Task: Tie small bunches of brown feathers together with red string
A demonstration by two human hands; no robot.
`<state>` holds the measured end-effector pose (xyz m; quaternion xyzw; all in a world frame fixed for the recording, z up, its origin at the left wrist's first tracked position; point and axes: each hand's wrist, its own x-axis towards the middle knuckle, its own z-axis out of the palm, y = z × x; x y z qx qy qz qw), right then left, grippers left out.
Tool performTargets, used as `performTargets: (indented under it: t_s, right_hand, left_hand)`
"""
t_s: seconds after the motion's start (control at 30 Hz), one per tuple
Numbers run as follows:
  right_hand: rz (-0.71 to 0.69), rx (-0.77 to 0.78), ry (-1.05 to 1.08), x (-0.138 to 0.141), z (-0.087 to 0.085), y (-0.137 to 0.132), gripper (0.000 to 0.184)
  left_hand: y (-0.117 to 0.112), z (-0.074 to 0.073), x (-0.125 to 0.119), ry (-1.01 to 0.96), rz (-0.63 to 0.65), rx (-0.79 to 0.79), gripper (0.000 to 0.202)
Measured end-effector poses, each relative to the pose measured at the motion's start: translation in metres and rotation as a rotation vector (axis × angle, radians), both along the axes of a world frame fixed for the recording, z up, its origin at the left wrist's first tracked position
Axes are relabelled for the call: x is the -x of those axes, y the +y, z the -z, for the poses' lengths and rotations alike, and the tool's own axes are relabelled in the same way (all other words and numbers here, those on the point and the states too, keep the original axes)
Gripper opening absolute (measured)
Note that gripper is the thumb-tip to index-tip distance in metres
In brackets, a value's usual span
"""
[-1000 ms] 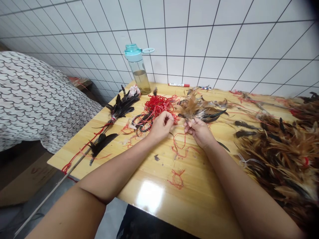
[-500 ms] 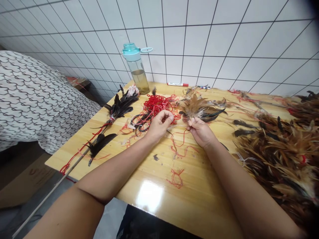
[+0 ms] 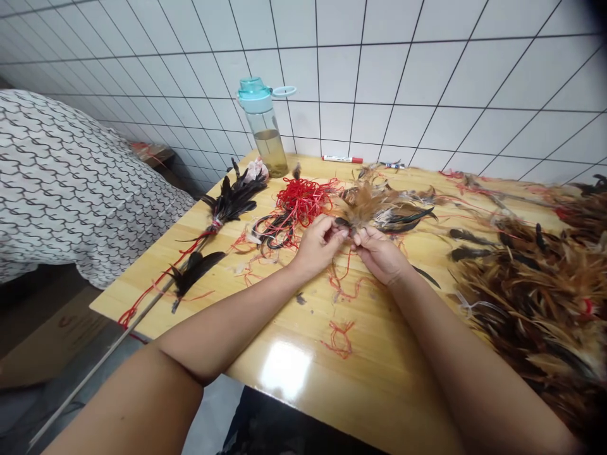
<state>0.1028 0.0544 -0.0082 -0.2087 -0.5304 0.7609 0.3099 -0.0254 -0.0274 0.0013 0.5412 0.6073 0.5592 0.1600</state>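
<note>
My left hand point(image 3: 318, 245) and my right hand point(image 3: 379, 254) meet at the middle of a yellow wooden table point(image 3: 379, 373). Both pinch the stem end of a small bundle of brown and black feathers point(image 3: 374, 207), fingers closed. A red string point(image 3: 345, 285) hangs from between the hands and trails on the tabletop. A tangle of red string point(image 3: 301, 201) lies just beyond my left hand.
A large heap of brown feathers point(image 3: 535, 284) fills the table's right side. A thin stick with black feathers point(image 3: 203, 235) tied on lies at the left. A teal-capped bottle point(image 3: 266, 129) and a red marker point(image 3: 341, 159) stand by the tiled wall. Patterned cloth point(image 3: 71, 183) lies left.
My left hand has moved right from the red tangle to meet my right hand at the feather bundle's stems. The bundle stays in my right hand.
</note>
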Motion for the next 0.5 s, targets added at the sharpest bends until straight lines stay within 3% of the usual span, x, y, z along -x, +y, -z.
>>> performTargets:
  t_s: [0.3,0.5]
  right_hand:
    - [0.027,0.009,-0.043,-0.0039,-0.0010,0.0060,0.037]
    - [-0.032,-0.042,-0.092,-0.0089,-0.0043,0.0092,0.042]
  left_hand:
    - [-0.0026,-0.0015,-0.0023,-0.290,0.153,0.076,0.021]
    - [0.0013,0.0047,0.0057,-0.401,0.132,0.026,0.025]
